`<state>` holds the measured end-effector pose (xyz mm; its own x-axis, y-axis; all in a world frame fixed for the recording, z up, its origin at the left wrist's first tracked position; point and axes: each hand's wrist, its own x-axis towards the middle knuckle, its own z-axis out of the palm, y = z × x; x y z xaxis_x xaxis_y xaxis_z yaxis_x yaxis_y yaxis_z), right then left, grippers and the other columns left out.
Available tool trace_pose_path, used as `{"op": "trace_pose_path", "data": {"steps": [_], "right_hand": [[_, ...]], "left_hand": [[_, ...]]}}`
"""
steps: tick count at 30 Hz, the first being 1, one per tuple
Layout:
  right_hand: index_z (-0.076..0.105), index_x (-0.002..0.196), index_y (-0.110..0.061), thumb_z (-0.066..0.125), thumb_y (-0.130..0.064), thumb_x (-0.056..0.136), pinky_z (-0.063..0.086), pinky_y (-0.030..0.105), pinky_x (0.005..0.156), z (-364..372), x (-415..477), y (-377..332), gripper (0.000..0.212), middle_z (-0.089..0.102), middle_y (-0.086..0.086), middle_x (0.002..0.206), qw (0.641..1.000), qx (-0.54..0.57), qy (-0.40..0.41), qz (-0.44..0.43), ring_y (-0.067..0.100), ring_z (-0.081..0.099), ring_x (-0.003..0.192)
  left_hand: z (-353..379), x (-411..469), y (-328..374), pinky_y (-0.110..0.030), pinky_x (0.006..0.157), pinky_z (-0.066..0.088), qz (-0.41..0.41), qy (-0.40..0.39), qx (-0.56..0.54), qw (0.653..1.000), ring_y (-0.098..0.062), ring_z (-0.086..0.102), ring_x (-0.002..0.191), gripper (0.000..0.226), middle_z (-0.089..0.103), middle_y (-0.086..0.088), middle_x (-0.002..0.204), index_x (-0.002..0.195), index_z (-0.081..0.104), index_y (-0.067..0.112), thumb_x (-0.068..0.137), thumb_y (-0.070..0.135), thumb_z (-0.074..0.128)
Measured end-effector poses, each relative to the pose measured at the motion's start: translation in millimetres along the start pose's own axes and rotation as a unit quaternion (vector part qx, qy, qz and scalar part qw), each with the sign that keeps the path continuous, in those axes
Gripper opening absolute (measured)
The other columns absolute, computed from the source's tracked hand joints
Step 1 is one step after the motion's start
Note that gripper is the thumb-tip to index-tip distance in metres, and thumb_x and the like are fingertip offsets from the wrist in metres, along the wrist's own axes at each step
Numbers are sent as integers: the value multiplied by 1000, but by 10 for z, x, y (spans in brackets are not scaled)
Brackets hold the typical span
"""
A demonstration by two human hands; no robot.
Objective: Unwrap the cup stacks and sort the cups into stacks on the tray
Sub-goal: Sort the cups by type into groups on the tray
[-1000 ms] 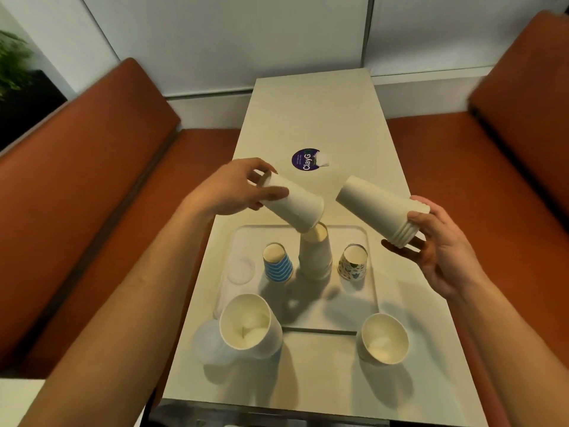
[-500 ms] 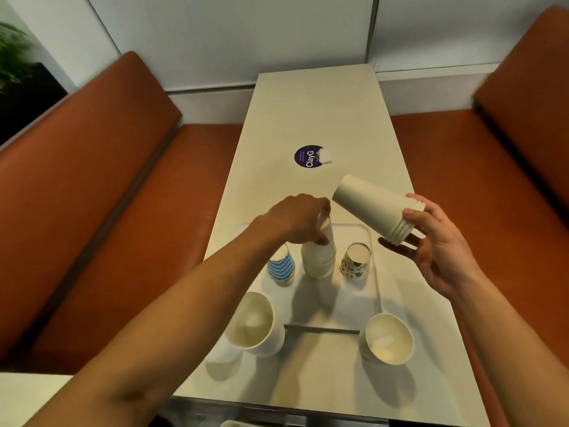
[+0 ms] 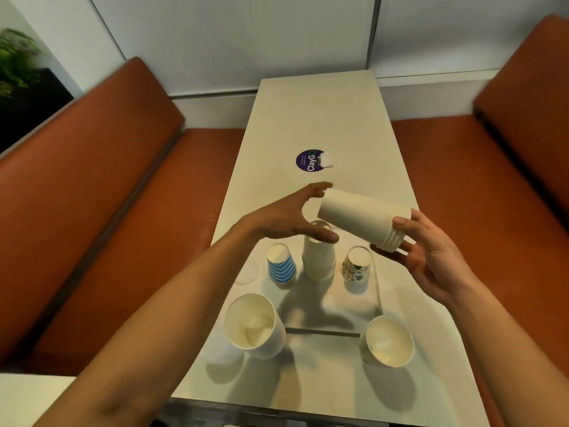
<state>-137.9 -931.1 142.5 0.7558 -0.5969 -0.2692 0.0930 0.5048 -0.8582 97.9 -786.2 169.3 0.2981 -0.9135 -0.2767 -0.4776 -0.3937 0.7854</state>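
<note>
Over tray (image 3: 354, 303), cup stack (image 3: 363, 220) between hands (image 3: 286, 217) (image 3: 431, 257)

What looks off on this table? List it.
The purple sticker looks torn or peeled at its right edge, with a white scrap showing. The left wide cup and right wide cup stand in front of the tray, not on it.

Your long pale table (image 3: 323, 112) runs straight away from you; a round purple sticker (image 3: 309, 160) lies flat near its middle; closer to you sits the tray (image 3: 363, 303); by the tray's near corners stand two open-topped cups, the left white cup (image 3: 254, 326) and the right white cup (image 3: 388, 341), well apart.
</note>
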Motion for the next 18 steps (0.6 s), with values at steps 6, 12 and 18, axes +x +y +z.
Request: {"op": "trace_pose_path", "data": {"steps": [6,12,18], "right_hand": [[63,135,-16,71,-19,82,58,56,96,71,-18,28,53,74,2,121,998,-45,-30,11,28,69,114],[62,136,-13,68,-22,80,63,35,71,40,-24,-38,56,71,3,115,1000,-30,-6,-8,24,68,101],[63,134,-15,68,-22,81,64,40,79,25,-13,-91,53,74,-1,111,999,-34,-21,-10,25,70,100]], "left_hand": [[-69,-211,95,-35,96,57,32,43,-231,972,-21,67,108,45,67,-10,124,126,67,26,85,11,80],[-232,-302,98,-28,84,58,23,104,-277,955,-12,69,93,30,71,-5,107,112,73,16,83,13,79],[-369,-364,165,-29,83,59,22,118,-266,957,-15,70,97,28,73,-3,108,111,73,16,84,14,78]]}}
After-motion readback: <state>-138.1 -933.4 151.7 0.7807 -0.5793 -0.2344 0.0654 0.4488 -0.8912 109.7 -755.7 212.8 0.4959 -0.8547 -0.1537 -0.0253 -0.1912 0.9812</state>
